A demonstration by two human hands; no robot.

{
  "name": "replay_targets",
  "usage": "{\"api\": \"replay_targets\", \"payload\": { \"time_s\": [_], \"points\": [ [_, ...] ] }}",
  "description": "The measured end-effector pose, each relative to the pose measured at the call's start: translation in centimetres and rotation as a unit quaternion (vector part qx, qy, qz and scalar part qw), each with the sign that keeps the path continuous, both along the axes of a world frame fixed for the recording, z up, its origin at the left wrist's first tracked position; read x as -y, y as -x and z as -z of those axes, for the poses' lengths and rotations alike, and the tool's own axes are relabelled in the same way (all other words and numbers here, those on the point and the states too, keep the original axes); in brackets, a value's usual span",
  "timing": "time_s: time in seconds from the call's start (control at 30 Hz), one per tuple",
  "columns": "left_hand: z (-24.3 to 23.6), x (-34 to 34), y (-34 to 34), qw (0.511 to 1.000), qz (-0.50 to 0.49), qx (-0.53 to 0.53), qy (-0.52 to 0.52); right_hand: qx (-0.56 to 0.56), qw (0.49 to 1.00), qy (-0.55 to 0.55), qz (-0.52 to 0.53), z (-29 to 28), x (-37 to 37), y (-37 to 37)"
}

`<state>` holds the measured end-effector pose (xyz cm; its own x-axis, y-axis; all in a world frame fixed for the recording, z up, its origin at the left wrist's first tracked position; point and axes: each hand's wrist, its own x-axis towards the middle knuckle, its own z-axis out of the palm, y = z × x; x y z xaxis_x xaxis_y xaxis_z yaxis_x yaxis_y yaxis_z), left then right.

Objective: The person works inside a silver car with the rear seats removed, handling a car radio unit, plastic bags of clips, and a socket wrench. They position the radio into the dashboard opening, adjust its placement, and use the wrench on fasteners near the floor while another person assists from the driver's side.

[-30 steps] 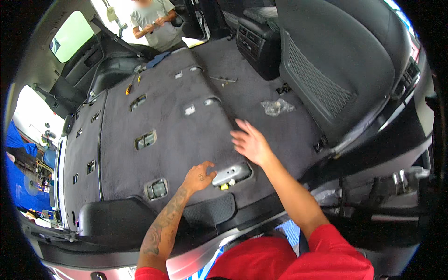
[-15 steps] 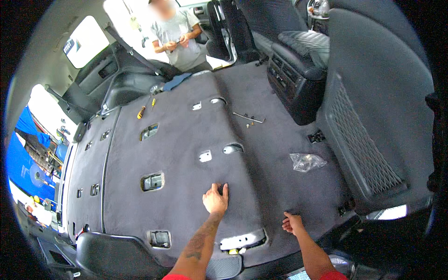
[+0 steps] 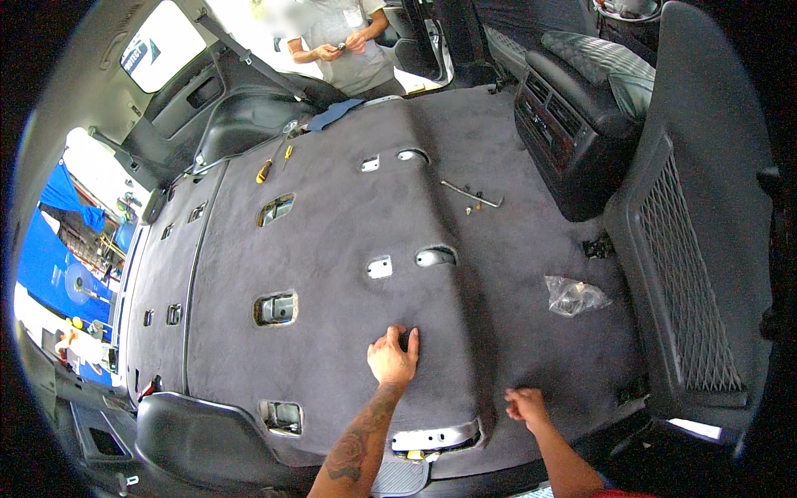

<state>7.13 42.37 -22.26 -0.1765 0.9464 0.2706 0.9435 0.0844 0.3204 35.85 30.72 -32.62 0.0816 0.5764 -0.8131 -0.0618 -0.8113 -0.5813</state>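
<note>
There the left hand [image 3: 393, 357] was, back up, fingers [image 3: 387, 336] bent, thumb [image 3: 413, 342] spread apart, tattooed left forearm [image 3: 357, 448] slanting up; the right hand [image 3: 528, 407] curled loosely, right forearm [image 3: 566, 458] angling inward!

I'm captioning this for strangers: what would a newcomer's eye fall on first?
A wide dark carpet, dotted with cutouts, fills the middle. At lower centre, the left hand is on it, with the right hand farther right. At the top, left of centre, is another person in a grey shirt.
</note>
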Motion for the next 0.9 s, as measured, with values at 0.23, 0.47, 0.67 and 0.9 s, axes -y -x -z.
{"api": "replay_targets", "payload": {
  "time_s": [0.23, 0.47, 0.67, 0.9],
  "points": [
    [-0.1, 0.0, -0.2, 1.0, -0.014, -0.013, 0.009, -0.119, 0.921, -0.36, -0.088, -8.1, -16.9, 7.2],
    [-0.2, -0.2, -0.1, 1.0, -0.011, -0.001, -0.005, -0.031, 0.811, -0.556, -0.181, -14.7, -27.3, 14.2],
    [0.0, 0.0, -0.1, 0.999, -0.017, 0.026, 0.027, -0.042, 0.865, -0.476, -0.153, -16.9, -32.6, 15.3],
    [-0.1, 0.0, 0.0, 1.0, -0.008, 0.019, -0.01, -0.025, 0.887, -0.406, -0.22, -17.1, -32.5, 16.7]
  ]
}}
